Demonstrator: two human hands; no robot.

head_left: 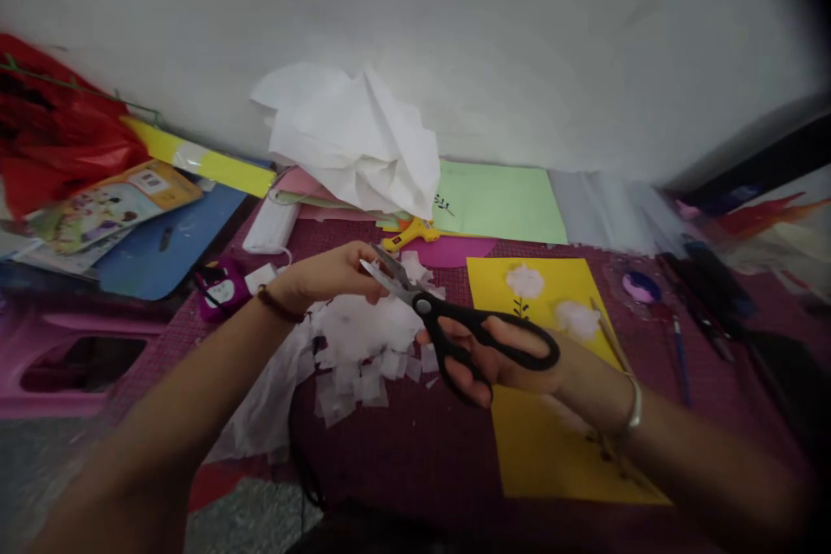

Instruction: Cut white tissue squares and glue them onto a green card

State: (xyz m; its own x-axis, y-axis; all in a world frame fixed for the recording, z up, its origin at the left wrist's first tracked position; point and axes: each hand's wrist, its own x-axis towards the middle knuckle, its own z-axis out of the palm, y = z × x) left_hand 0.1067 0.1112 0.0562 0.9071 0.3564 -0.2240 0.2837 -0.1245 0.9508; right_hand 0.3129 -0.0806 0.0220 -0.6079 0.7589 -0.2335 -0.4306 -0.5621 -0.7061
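Observation:
My right hand [503,359] grips black-handled scissors [423,307], thumb and fingers through the loops. Their metal blades are parted and point up and left toward my left hand [344,273]. That hand's fingers are pinched together right beside the blades, and what they hold, if anything, is hidden. Below both hands lies a heap of small thin white paper squares [363,333], some loose at its front edge. To the right, partly under my right arm, is a yellow sheet [538,450] bearing pale pink tufted paper flowers [525,280] with dark stems.
Behind the heap are a yellow glue gun [410,235], a crumpled white sheet [354,134] and a green sheet [503,199]. A purple box [221,290] and a white power strip [271,225] sit left. Brushes [680,359] and a round purple container [641,286] lie right.

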